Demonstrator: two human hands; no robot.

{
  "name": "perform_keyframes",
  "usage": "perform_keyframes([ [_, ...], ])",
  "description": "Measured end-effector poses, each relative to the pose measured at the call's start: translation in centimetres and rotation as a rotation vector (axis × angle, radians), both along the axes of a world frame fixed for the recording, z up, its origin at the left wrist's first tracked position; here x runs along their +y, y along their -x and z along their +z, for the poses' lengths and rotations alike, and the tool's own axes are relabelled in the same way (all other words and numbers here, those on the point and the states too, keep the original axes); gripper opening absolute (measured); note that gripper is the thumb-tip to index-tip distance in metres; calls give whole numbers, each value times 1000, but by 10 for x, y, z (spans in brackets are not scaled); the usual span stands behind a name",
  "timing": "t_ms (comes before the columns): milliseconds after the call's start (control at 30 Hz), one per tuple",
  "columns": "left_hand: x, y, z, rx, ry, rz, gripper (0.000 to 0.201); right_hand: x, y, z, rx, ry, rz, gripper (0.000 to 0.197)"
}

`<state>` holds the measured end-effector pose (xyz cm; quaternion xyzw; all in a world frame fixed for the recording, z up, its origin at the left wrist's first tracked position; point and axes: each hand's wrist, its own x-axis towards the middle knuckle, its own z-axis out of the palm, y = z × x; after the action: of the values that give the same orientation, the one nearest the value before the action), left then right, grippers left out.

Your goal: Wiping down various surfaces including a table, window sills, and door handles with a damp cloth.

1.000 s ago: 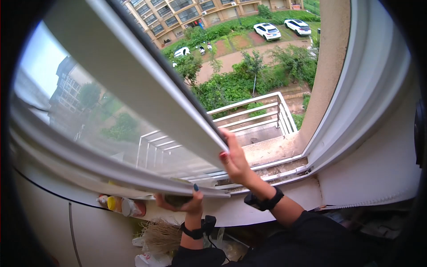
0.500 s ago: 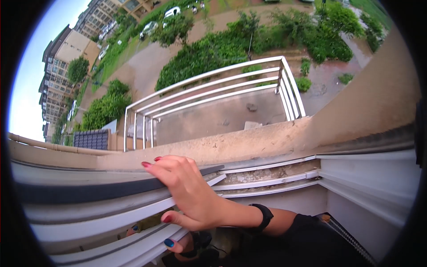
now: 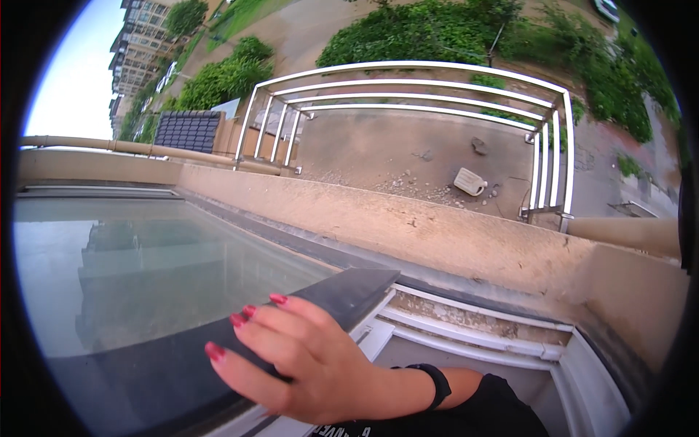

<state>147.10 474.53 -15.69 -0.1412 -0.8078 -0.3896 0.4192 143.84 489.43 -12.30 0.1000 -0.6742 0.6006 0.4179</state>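
My right hand (image 3: 313, 357), with red nails and a black band (image 3: 435, 386) on the wrist, reaches in from the lower right. Its fingers curl over the dark frame of a window sash (image 3: 342, 295), and the thumb is hidden below. Left of the fingers spreads the sash's glass pane (image 3: 182, 255), which reflects a building and the sky. Beside the sash's end runs the white window track (image 3: 473, 331), with dirt in its grooves. My left hand is out of sight.
Beyond the track lies a rough beige ledge (image 3: 408, 218). Further out, white railings (image 3: 415, 67) enclose a lower slab with stones and a pale plastic jug (image 3: 470, 182). A beige side wall (image 3: 641, 284) stands at the right. Below are bushes and paths.
My view has tilted and moved, showing more of the glass and ledge. My right hand stays on the sash and appears lower. The blue-nailed thumb below it has gone from view.
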Motion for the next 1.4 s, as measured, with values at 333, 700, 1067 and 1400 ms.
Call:
perform_keyframes([
  [333, 6, 2, -8, -7, 3, 40, 83, 2, -2, 3, -3, 53, -22, 28],
  [700, 21, -4, 15, 77, -129, -136, 80, 12, -1, 9, -18, 11, 80, 64],
  [1067, 68, 6, 41, 87, -405, -302, 78, 40, -13, 21, -266, 94, 244, 45],
  [1400, 59, 27, 35, 222, -343, -357, 73, 69, -46, 29, -296, 252, 416, 42],
])
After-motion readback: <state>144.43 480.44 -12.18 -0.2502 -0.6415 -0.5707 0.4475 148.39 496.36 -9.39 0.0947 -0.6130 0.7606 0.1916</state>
